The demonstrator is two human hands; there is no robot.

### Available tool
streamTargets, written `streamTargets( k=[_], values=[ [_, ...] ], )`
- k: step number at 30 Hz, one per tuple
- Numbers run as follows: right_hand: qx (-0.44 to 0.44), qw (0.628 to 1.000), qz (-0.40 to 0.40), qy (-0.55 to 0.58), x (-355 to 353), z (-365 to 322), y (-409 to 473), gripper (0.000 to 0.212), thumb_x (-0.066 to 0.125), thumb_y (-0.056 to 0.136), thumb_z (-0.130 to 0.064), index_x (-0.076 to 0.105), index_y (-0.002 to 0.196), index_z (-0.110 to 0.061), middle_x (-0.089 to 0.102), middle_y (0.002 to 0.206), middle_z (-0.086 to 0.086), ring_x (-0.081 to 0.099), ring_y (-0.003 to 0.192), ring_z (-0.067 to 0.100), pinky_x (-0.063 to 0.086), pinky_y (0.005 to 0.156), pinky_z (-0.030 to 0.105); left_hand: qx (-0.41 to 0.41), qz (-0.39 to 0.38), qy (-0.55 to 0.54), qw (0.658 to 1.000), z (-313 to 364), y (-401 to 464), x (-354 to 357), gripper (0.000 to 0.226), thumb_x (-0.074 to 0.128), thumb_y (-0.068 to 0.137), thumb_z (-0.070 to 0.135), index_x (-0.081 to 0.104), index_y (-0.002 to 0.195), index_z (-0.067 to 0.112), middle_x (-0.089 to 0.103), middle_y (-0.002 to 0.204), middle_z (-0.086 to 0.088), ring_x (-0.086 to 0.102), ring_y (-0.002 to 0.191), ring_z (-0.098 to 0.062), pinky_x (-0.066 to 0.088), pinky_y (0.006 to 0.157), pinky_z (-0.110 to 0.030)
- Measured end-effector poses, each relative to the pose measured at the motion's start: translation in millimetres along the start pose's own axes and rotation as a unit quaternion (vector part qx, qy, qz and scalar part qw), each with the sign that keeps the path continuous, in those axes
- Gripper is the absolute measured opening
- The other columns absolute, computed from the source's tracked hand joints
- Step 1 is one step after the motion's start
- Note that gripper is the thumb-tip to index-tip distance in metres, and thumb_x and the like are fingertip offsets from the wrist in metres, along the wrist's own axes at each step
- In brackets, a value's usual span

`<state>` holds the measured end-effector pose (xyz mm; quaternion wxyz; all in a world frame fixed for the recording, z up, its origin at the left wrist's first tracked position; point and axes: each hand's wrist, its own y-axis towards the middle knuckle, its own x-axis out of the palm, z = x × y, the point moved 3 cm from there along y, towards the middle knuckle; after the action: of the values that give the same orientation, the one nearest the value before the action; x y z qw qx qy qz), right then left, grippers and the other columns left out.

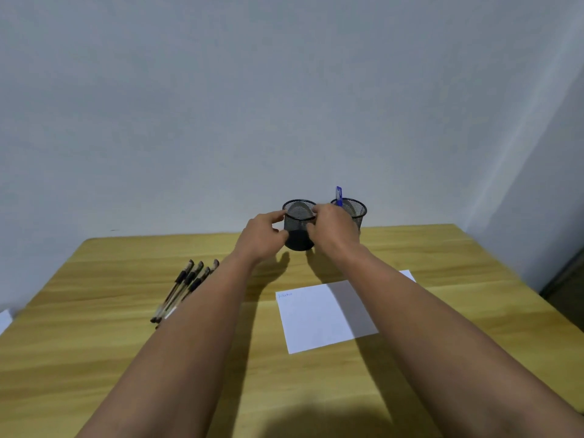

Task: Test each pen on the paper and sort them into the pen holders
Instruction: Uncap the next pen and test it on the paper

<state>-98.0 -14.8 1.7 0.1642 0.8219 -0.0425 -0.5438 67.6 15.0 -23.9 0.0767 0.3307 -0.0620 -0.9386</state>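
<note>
Two black mesh pen holders stand at the far side of the wooden table. My left hand and my right hand grip the left holder from both sides, fingers curled on its rim and wall. The right holder stands just behind my right hand and has a blue pen standing in it. Several dark pens lie in a bunch at the left, partly hidden by my left forearm. A white sheet of paper with a small blue scribble at its top left corner lies under my right forearm.
The wooden table ends at a pale wall just behind the holders. A scrap of white paper shows at the left table edge. A dark gap opens at the far right beyond the table's corner.
</note>
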Motion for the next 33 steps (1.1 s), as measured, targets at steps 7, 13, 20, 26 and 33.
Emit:
streamTargets(
  k=[7,13,20,26,33],
  values=[
    [-0.043,0.996,-0.034,0.064,6.5,-45.6,-19.0,0.021,0.066,0.095,-0.021,0.079,0.112,-0.02,0.078,0.114,0.004,0.071,0.109,0.03,0.056,0.082,0.037,-0.003,0.019,0.095,0.995,-16.2,-27.2,-45.8,0.048,0.06,0.091,0.022,0.06,0.138,0.028,0.065,0.136,0.012,0.065,0.114,-0.011,0.052,0.101,-0.038],
    [-0.065,0.979,-0.159,0.11,41.3,-96.6,-55.9,0.015,0.071,0.09,-0.018,0.082,0.1,-0.023,0.079,0.106,0.002,0.074,0.099,0.025,0.062,0.084,0.038,0.017,-0.095,0.317,0.943,-53.9,-55.4,-86.0,0.053,0.06,0.089,0.014,0.061,0.137,0.036,0.06,0.144,0.008,0.055,0.13,-0.018,0.049,0.103,-0.04],
    [-0.069,0.969,-0.211,0.112,72.5,-108.5,-79.8,0.011,0.07,0.093,-0.021,0.081,0.092,-0.02,0.077,0.101,0.007,0.072,0.095,0.03,0.062,0.083,0.042,0.056,-0.128,0.38,0.914,-76.6,-62.9,-81.4,0.04,0.063,0.092,0.024,0.066,0.129,0.041,0.063,0.137,0.016,0.051,0.125,-0.018,0.047,0.093,-0.04],
    [-0.072,0.97,-0.22,0.076,82.7,-110.6,-84.5,0.025,0.073,0.09,-0.04,0.075,0.1,-0.017,0.075,0.103,0.006,0.07,0.096,0.031,0.053,0.073,0.035,0.076,-0.122,0.403,0.904,-83.5,-57.2,-79.7,0.03,0.066,0.092,0.032,0.07,0.12,0.04,0.063,0.133,0.015,0.055,0.121,-0.017,0.045,0.092,-0.04],
    [-0.074,0.977,-0.201,0.006,85.0,-106.6,-84.6,0.029,0.073,0.089,-0.035,0.065,0.106,-0.013,0.071,0.109,0.008,0.065,0.095,0.031,0.049,0.073,0.036,0.095,-0.09,0.384,0.914,-88.5,-50.2,-71.8,0.023,0.061,0.097,0.035,0.071,0.118,0.037,0.062,0.134,0.014,0.053,0.121,-0.017,0.044,0.091,-0.04]
  ],
)
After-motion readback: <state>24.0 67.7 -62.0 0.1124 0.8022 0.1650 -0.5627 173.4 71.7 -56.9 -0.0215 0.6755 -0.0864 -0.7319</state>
